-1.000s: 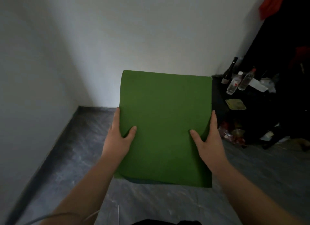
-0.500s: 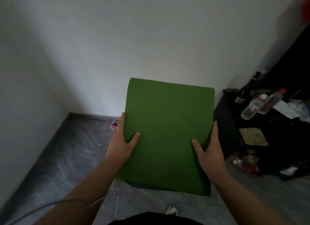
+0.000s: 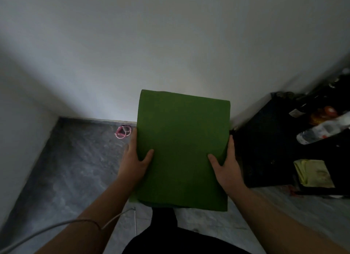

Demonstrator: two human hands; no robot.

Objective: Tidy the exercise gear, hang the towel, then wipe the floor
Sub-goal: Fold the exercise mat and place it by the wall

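Gripping the green mat, left hand and right hand fingers clamp its opposite edges.

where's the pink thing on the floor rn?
In the head view, the pink item lies on the grey floor against the far wall's base, just left of the green mat and beyond the left hand.

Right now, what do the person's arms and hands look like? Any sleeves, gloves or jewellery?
Both forearms are bare, with no sleeves in view. The left hand and right hand wear no gloves, and no rings show. A thin thread band circles the left forearm, and a pale cable trails across that arm.
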